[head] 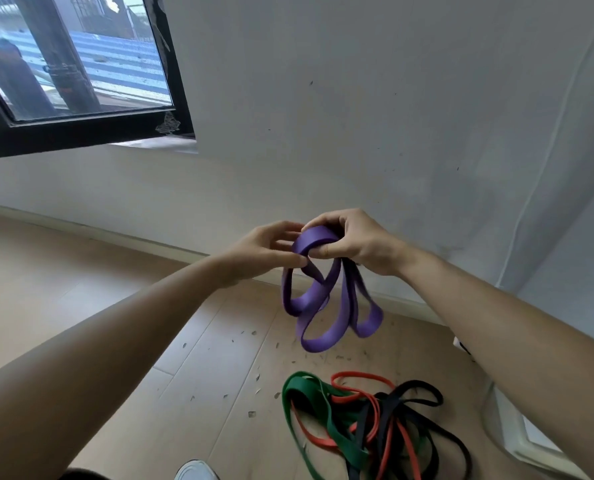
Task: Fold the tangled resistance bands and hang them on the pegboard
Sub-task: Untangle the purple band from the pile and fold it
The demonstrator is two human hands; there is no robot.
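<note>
A purple resistance band [319, 306] hangs in several loops in front of me, above the floor. My right hand [354, 244] grips the gathered top of the band. My left hand [267, 249] pinches a strand of the same band just beside it. On the wooden floor below lies a tangled heap of other bands: a green one [326, 417], a thin red one [375, 407] and a black one [423, 420], wound through each other. No pegboard is in view.
A white wall [357, 116] stands close ahead, with a black-framed window [91, 133] at upper left. Small bits of debris [254, 379] litter the floor near the heap. A white object [530, 441] sits at the lower right. My shoe tip [195, 471] shows at the bottom edge.
</note>
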